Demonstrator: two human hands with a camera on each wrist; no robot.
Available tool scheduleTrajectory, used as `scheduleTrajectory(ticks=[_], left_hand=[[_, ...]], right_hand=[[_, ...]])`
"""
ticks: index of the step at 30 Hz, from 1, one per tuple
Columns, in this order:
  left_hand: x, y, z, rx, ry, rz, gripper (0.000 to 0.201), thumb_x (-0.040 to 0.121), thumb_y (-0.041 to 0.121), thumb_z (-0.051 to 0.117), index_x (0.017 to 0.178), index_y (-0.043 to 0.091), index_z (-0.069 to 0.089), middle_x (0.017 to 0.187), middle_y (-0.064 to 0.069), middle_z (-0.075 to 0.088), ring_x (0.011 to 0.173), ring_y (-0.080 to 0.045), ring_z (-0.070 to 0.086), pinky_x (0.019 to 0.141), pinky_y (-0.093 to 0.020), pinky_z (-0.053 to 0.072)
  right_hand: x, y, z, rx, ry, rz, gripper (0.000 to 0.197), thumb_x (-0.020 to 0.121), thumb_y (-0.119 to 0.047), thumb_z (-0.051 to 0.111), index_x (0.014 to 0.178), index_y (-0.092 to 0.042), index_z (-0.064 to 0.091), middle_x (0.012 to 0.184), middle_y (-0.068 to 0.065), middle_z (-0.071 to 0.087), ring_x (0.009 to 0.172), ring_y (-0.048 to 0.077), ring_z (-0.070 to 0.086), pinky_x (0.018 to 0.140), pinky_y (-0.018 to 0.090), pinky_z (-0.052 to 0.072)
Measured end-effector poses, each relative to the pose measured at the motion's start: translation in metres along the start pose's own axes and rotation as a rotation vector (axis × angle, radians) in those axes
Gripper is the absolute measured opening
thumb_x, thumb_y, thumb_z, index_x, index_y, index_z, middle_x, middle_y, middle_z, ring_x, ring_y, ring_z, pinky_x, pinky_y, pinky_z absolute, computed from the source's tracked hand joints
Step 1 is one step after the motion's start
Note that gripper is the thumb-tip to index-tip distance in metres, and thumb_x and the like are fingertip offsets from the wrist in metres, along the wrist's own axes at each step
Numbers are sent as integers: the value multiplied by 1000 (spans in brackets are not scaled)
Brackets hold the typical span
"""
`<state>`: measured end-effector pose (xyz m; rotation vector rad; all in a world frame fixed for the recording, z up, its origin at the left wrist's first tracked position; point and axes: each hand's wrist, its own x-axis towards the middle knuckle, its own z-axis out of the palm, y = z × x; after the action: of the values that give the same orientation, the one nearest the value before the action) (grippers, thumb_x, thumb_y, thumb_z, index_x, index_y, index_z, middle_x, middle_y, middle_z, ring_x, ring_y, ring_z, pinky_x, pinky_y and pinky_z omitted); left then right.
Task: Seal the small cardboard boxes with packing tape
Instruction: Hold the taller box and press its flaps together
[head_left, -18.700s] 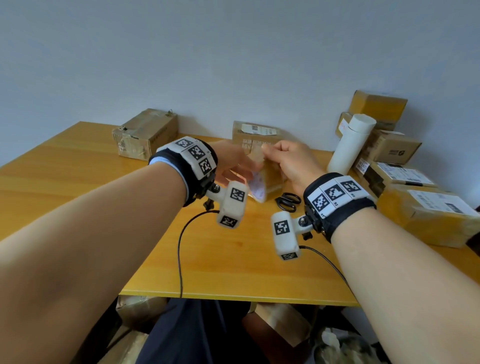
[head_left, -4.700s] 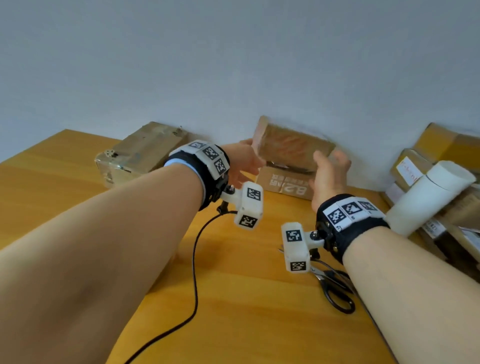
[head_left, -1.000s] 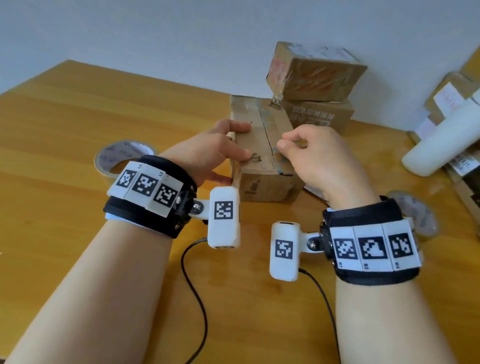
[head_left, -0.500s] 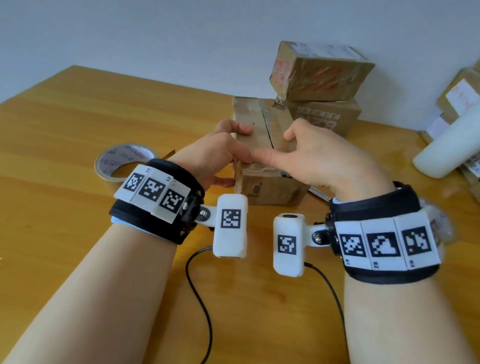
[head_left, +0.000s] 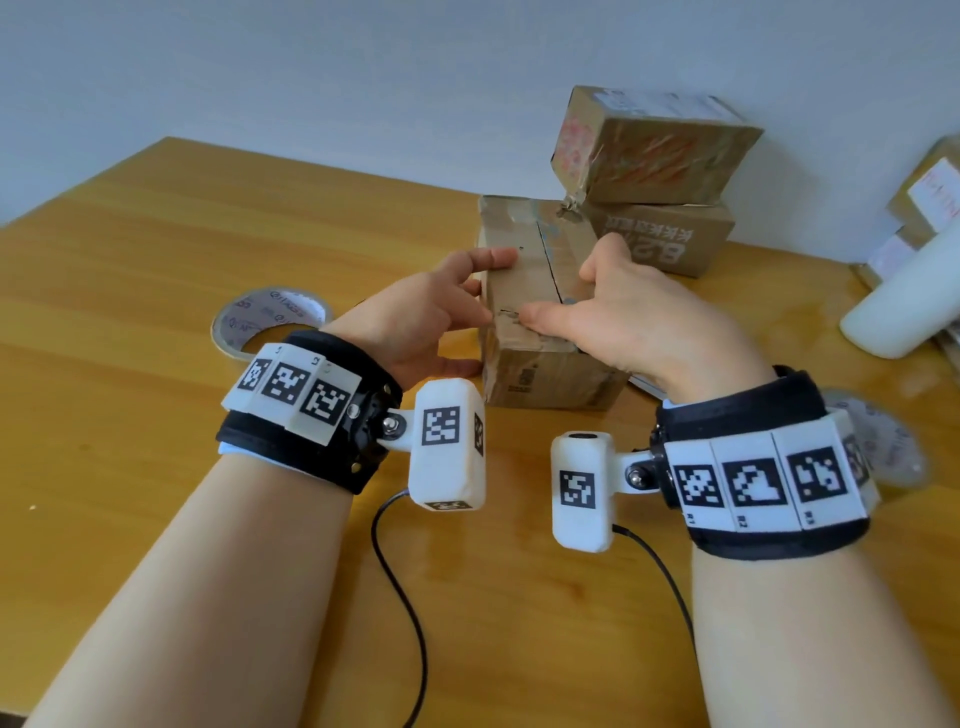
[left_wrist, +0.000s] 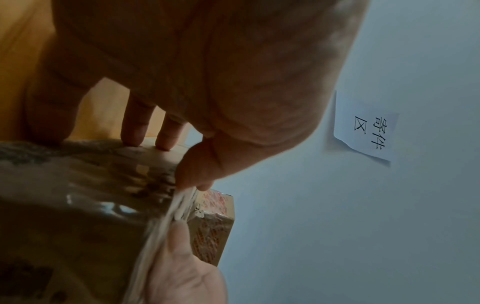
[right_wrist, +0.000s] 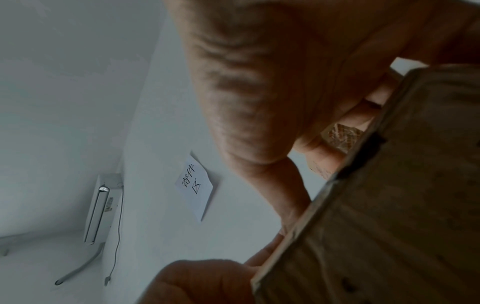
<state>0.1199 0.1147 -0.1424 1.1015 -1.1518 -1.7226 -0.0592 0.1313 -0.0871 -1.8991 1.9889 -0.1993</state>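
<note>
The worn brown cardboard box (head_left: 527, 291) stands upright, top flaps closed, the tape roll (head_left: 270, 307) flat nearby, left.

The right grip (right_wrist: 272, 92) clasps the cardboard box (right_wrist: 402, 205) along its edge.
</note>
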Motion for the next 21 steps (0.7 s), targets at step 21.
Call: scheduleTrajectory(ticks=[21], left_hand=[[3,3,11,198,21,77,75,64,9,54,135,33,51,131,-9,58,114,-29,60,85,-44,54]], right_hand=[[5,2,4,-76,43,-37,86,91,-72,51,154,-21,21,147,9,49,127,30,52,96,47,49]])
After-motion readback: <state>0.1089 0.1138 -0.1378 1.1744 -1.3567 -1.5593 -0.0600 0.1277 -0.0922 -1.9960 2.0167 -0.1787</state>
